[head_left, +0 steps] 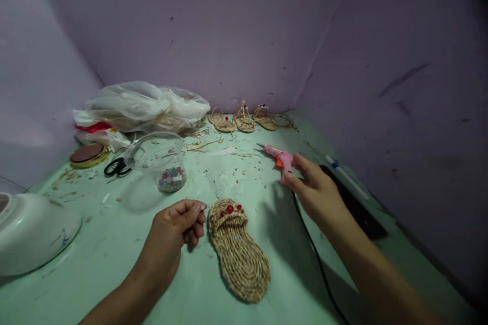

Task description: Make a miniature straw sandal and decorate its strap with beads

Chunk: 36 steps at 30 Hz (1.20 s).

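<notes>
A woven straw slipper (240,259) lies on the green tabletop, with red beads (230,209) along its strap. Just left of its toe end is my left hand (181,223), thumb and forefinger pinched together. Whatever sits between those fingertips is too small to make out. My right hand (314,188) has its thumb and fingers on the handle of a pink hot glue gun (280,155) with an orange trigger. The gun's nozzle points to the far left, and a small red light glows on its body.
A black cord (318,259) runs toward me from the gun. Left of centre are a small tub of beads (172,180), a clear plastic container (154,150), scissors (117,167) and a white bowl (36,233). Small straw sandals (244,121) and plastic bags (148,104) line the back wall.
</notes>
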Motion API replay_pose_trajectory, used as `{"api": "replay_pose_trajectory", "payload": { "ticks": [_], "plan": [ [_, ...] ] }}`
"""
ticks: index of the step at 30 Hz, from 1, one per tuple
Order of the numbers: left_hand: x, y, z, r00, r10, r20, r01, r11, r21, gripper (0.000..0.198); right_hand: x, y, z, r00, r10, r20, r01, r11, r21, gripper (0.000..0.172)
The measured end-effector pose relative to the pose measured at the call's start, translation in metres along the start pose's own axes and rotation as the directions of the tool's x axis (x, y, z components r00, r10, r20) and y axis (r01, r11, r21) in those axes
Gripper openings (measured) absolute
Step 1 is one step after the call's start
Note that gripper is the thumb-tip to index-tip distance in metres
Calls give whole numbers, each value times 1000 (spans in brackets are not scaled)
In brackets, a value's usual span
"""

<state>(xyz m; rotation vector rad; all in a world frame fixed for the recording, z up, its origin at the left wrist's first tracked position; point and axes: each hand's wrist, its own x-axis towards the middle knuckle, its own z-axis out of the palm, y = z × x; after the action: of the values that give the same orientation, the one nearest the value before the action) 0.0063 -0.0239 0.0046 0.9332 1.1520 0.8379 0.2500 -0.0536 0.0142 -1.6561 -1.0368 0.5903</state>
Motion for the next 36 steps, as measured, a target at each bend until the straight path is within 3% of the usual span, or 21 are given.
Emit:
{"api": "replay_pose_trajectory", "payload": {
  "ticks": [1, 4, 7, 10, 12, 15, 17, 20, 23, 27, 36],
  "plan": [
    [-1, 0, 1, 1000, 16, 3, -16, 1000, 17, 23, -11, -3, 1, 1000, -4, 14, 5, 997, -75, 33],
    [-2, 0, 2, 997, 71, -6, -70, 996, 62, 22, -39, -7, 13, 942, 132, 310, -81, 982, -173, 29],
    [-2, -3, 2, 994, 106, -21, -104, 990, 92, 21, -53, -4, 29, 905, 121, 409, -12, 966, -259, 13],
    [-3, -2, 4, 984, 165, -70, -152, 974, 166, 18, -56, 0, 37, 921, 99, 377, 13, 959, -285, 8],
    [-7, 3, 7, 950, 296, -100, -261, 928, 267, 12, -56, 0, 39, 927, 95, 364, 14, 959, -284, 7],
    [-15, 16, 15, 828, 561, -17, -506, 758, 412, 3, -58, -2, 40, 926, 21, 377, 76, 968, -240, 3],
    [-21, 25, 20, 759, 644, 97, -609, 650, 456, 8, -60, -3, 41, 924, -109, 366, 189, 964, -189, 3],
    [-26, 35, 23, 717, 649, 253, -674, 554, 488, 12, -62, -5, 38, 884, -340, 322, 379, 923, -66, 4],
    [-27, 36, 22, 671, 655, 348, -723, 473, 504, 14, -63, -6, 35, 845, -480, 235, 487, 873, 30, 9],
    [-27, 29, 18, 628, 680, 377, -753, 410, 514, 16, -63, -5, 32, 825, -533, 189, 527, 846, 86, 15],
    [-23, 21, 12, 607, 693, 389, -765, 376, 523, 15, -66, -3, 38, 780, -604, 162, 603, 795, 66, 13]
  ]
}}
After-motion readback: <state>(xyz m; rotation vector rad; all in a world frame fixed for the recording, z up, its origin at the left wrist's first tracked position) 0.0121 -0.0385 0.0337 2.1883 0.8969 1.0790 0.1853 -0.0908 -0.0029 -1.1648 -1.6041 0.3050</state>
